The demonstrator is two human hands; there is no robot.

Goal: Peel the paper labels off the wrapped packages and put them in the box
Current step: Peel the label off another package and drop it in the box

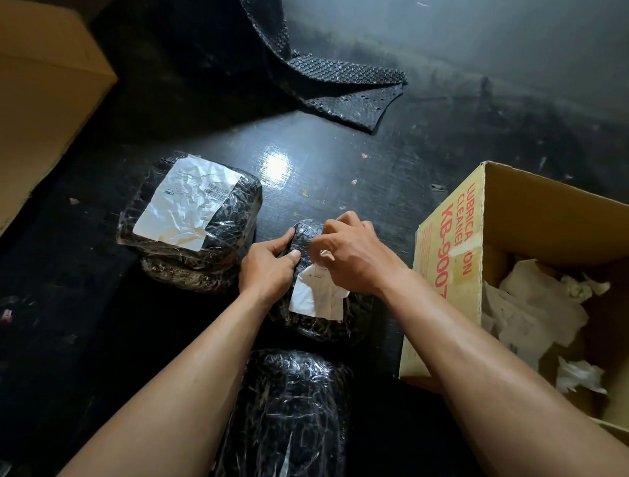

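Your left hand (270,266) clamps the package (317,315) so it stays put; your right hand (353,253) pinches its label (317,296), peeling toward the box (453,259).

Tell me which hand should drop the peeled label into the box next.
Probably the right hand. It already pinches the white paper label on the small black wrapped package, and the open cardboard box sits on its side. The left hand steadies the package on the far side from the box.
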